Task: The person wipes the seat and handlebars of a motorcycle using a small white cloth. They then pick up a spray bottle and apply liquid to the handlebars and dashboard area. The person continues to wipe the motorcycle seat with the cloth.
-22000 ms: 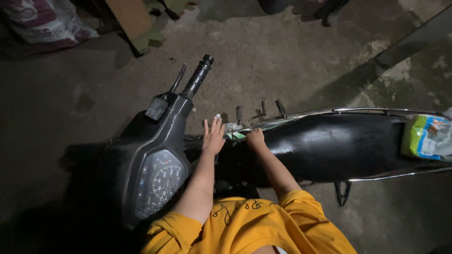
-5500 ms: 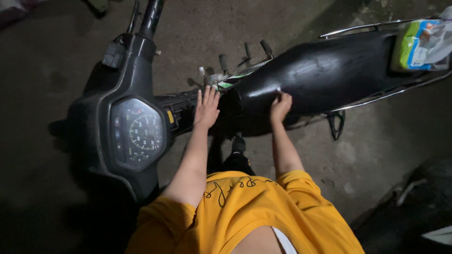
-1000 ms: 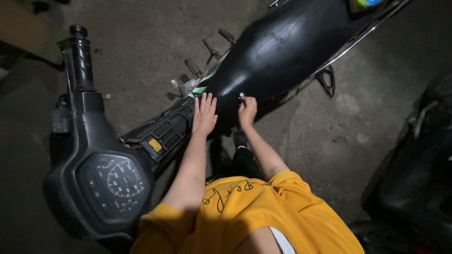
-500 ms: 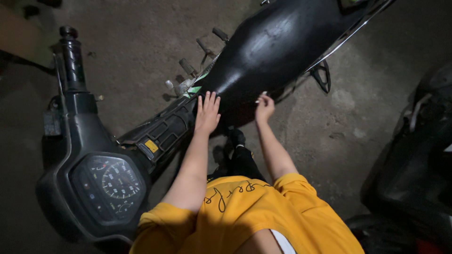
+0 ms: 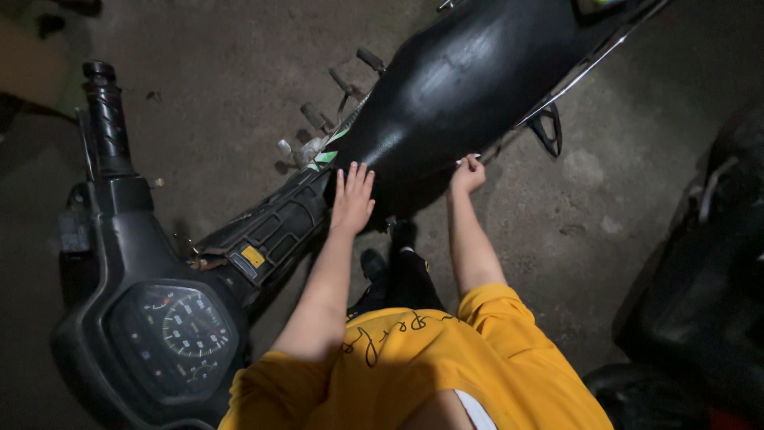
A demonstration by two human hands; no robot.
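A black motorbike stands crosswise below me, its glossy black seat (image 5: 469, 72) running to the upper right. My left hand (image 5: 352, 199) lies flat with spread fingers on the seat's front end, where it meets the ribbed black centre cover (image 5: 270, 231). My right hand (image 5: 467, 173) is at the seat's lower near edge, fingers curled and pinched on a small pale object too small to identify. I wear a yellow shirt (image 5: 414, 366).
The round speedometer (image 5: 179, 330) and left handlebar grip (image 5: 102, 111) are at the left. Foot pegs and a pedal (image 5: 318, 119) stick out on the far side, a footrest bracket (image 5: 549, 127) on the near side. Another dark vehicle (image 5: 700, 279) stands at the right on the concrete floor (image 5: 605, 199).
My right hand has slid to the right along the seat's lower edge, away from my left hand. The left hand has stayed flat in place. The view has shifted slightly.
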